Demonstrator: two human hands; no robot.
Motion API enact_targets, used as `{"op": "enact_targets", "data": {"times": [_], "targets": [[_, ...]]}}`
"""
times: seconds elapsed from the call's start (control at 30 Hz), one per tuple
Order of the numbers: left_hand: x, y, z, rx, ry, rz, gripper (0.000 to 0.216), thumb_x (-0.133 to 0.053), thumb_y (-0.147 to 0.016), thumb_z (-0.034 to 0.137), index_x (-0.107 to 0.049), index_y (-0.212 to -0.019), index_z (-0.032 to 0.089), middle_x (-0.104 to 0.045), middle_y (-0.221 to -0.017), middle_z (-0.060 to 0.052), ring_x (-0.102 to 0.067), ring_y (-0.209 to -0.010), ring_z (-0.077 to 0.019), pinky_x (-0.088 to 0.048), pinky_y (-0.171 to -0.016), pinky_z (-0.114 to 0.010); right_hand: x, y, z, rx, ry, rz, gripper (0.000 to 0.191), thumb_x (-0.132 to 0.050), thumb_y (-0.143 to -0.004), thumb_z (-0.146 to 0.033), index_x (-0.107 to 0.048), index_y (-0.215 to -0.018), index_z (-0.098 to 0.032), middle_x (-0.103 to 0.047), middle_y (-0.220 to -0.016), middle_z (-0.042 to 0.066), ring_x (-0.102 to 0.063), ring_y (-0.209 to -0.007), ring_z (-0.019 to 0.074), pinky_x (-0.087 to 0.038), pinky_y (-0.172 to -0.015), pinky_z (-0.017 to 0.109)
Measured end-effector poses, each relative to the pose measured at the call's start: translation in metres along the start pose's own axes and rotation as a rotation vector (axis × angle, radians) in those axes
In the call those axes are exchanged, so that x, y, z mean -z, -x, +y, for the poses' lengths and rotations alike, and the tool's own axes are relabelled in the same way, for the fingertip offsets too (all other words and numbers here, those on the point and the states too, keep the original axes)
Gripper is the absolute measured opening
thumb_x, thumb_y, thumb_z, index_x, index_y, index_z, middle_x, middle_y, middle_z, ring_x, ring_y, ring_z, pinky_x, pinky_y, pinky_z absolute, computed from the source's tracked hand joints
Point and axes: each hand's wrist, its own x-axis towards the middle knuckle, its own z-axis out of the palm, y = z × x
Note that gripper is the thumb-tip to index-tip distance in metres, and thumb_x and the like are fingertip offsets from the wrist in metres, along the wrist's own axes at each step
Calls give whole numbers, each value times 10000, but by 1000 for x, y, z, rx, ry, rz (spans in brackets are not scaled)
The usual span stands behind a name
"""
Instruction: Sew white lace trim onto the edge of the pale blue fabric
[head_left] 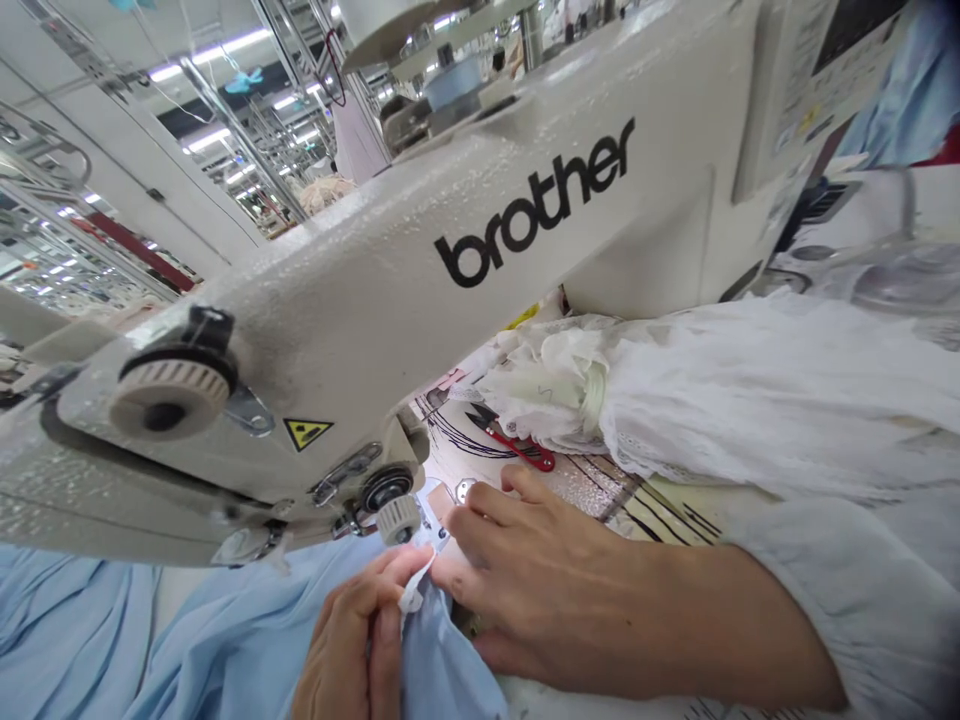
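In the head view, light blue fabric (442, 655) lies under the sewing machine (360, 290) and spreads off to the left. A narrow white strip of trim (412, 594) runs along its edge. My left hand (360, 625) pinches the strip and the fabric edge between thumb and fingers. Close beside it, my right hand (525, 570) has its fingers bent and pressed together at the fabric edge, just in front of the needle area. Its fingertips partly hide the cloth there. The needle itself cannot be made out behind the tension dial (397, 518).
Red-handled thread snips (517, 440) lie on the table behind my right hand. A tied bundle of white lace-edged fabric (675, 390) covers the table to the right. The machine arm stretches across above my hands. More blue cloth (911, 95) is at the far right.
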Motion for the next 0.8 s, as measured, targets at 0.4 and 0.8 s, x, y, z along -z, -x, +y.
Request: {"op": "enact_targets", "data": {"times": [0.4,0.8], "targets": [[4,-10,3,-104,-203,31,200,-397,-960,267,-562,-1072,280,-710,-1095,25,-650,-1019,-147,-519,-903,-268,-4,-1,1,-19,-17,-15,365,-481,-942,-461,-584,-1125,-162,-566,-1112,106,-445,-971,280,-311,-836,441],[15,-16,-1,-245,-275,-78,235,-389,-971,259,-518,-1167,276,-680,-1150,48,-627,-1063,-62,-449,-946,-137,-2,-4,1,28,11,-40,263,-491,-944,-423,-604,-988,-190,-581,-1062,108,-442,-905,256,-302,-775,405]]}}
